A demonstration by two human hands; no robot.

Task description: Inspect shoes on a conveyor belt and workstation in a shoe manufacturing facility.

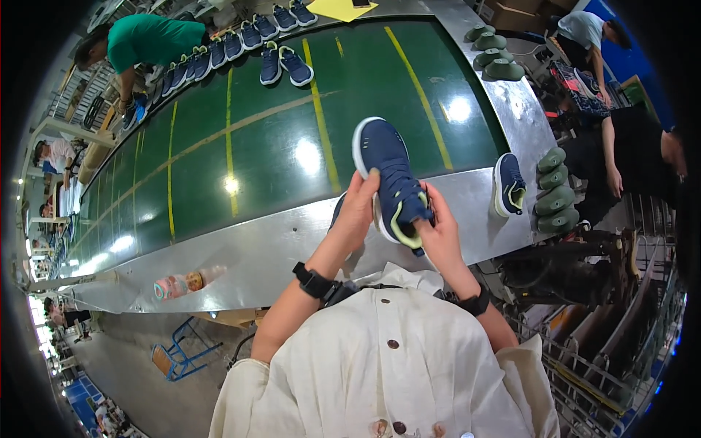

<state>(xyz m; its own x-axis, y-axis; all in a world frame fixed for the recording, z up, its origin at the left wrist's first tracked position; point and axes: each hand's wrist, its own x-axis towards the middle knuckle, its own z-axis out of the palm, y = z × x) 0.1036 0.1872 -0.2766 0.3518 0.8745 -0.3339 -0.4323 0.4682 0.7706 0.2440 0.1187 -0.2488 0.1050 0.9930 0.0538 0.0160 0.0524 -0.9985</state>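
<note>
A navy sneaker (389,155) with a white sole and lime-green lining is held up in front of me, toe pointing away. My left hand (356,206) grips its left side, thumb over the edge of the upper and fingers at the sole. My right hand (441,228) holds the heel end, its thumb at the collar opening; some of its fingers are hidden behind the shoe. Behind my left wrist, part of another dark shoe (336,212) shows on the metal edge. To the right, a matching sneaker (509,185) lies on the metal table.
Beyond my hands runs a green conveyor belt (270,139) with yellow lines. A pair of sneakers (283,66) rests on it, others line its far edge. Green shoe lasts (556,197) stand at the right. A bottle (175,286) lies left. Co-workers stand around; one wears green (150,40).
</note>
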